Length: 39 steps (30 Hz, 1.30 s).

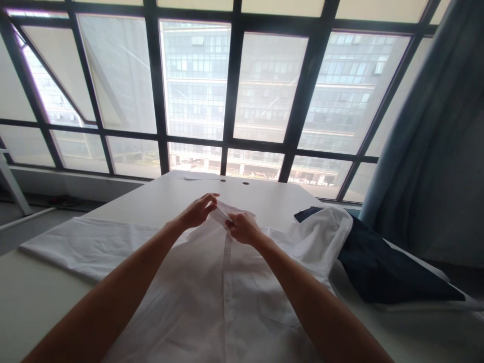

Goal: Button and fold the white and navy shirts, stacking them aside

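Note:
A white button-up shirt [196,292] lies front side up on the white table [151,201], its button strip running down the middle. Both hands are at its collar, which is lifted a little off the tabletop. My left hand [198,209] pinches the collar's left part between thumb and fingers. Just to the right, my right hand [244,226] is closed on the collar near the top of the button strip. One sleeve stretches flat to the left; the other is bunched up on the right.
Dark navy folded cloth [381,262] lies on the table at the right, partly under the white sleeve. Paper-like white sheets [196,175] rest at the far edge, near two round holes. Large windows stand behind, with a grey-blue curtain [423,131] on the right.

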{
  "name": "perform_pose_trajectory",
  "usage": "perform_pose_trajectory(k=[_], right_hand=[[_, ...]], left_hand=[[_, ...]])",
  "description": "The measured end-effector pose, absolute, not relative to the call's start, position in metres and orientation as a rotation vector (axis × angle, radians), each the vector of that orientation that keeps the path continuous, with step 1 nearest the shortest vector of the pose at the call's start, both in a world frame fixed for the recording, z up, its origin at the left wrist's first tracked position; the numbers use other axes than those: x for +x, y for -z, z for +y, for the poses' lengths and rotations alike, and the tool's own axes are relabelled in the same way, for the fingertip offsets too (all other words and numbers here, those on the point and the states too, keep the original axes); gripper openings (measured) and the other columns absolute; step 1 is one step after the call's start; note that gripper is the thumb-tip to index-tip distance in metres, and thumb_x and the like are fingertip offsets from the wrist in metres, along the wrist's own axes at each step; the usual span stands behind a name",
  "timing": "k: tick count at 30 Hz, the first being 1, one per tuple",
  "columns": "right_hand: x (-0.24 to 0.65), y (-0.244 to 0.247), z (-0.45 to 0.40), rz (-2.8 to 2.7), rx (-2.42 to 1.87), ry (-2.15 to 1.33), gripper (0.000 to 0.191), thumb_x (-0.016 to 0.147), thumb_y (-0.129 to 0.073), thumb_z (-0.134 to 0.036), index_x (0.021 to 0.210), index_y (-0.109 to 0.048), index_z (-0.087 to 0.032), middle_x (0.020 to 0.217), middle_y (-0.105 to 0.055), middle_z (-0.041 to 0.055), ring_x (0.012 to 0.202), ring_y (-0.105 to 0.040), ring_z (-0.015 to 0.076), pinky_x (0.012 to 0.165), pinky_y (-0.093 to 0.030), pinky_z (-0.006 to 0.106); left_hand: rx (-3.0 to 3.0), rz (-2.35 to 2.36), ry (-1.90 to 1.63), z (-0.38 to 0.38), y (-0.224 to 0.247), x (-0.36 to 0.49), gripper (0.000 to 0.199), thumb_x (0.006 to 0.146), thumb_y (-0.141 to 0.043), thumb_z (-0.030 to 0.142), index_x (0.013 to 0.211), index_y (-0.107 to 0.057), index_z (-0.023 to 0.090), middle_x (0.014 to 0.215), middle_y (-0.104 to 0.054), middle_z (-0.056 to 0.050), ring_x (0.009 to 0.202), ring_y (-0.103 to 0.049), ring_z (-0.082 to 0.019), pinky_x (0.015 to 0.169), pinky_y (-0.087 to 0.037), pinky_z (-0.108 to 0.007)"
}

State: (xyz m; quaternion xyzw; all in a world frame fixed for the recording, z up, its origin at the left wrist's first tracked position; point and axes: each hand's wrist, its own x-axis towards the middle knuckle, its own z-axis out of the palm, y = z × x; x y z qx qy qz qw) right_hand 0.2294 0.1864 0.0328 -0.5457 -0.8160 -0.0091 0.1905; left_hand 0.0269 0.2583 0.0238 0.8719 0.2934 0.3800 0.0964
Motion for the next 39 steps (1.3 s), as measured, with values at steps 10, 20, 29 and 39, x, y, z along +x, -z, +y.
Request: perform_pose_trajectory(k=[10,20,29,39], right_hand=[[0.247,-0.024,0.201,-2.157,-1.327,-0.091,0.037,0.086,-0.062,-0.05,0.104,-0.072,-0.019,0.098,-0.072,0.0089,0.092,-0.064,0.0225,0.083,-0.044,0.03],[0.329,0.002,0.232,-1.92,-1.255,-0.893,0.049,0.08,-0.061,-0.03,0.128,-0.062,-0.019,0.129,-0.063,0.0101,0.114,-0.059,0.0237,0.093,-0.046,0.034],[0.33,0.012,0.238,-2.06,-1.669,-0.316,0.013,0.077,-0.058,-0.018,0.075,-0.069,-0.012,0.067,-0.063,-0.0001,0.065,-0.052,0.0121,0.062,-0.038,0.021],[0.34,-0.024,0.24,-1.969,-2.125,0.115,0.019,0.074,-0.064,-0.016,0.089,-0.076,-0.018,0.096,-0.072,0.0137,0.092,-0.066,0.0253,0.076,-0.046,0.03]], left_hand=[[2.018,0.901,-1.053,0.262,-0.018,0.032,0.041,0.077,-0.068,0.051,0.083,-0.063,0.011,0.075,-0.067,-0.006,0.065,-0.061,-0.018,0.06,-0.05,-0.03],[2.74,0.945,-1.277,0.238,-0.04,0.034,0.035,0.096,-0.045,0.044,0.109,-0.068,0.021,0.099,-0.075,-0.006,0.082,-0.07,-0.02,0.073,-0.05,-0.028],[2.69,1.129,-1.039,0.256,-0.044,0.001,0.045,0.086,-0.054,0.06,0.082,-0.067,0.017,0.075,-0.068,-0.005,0.065,-0.062,-0.018,0.06,-0.046,-0.026],[2.569,1.472,-0.602,0.302,-0.018,-0.016,0.022,0.076,-0.069,0.041,0.075,-0.072,0.019,0.076,-0.07,-0.005,0.07,-0.062,-0.018,0.063,-0.046,-0.026]])
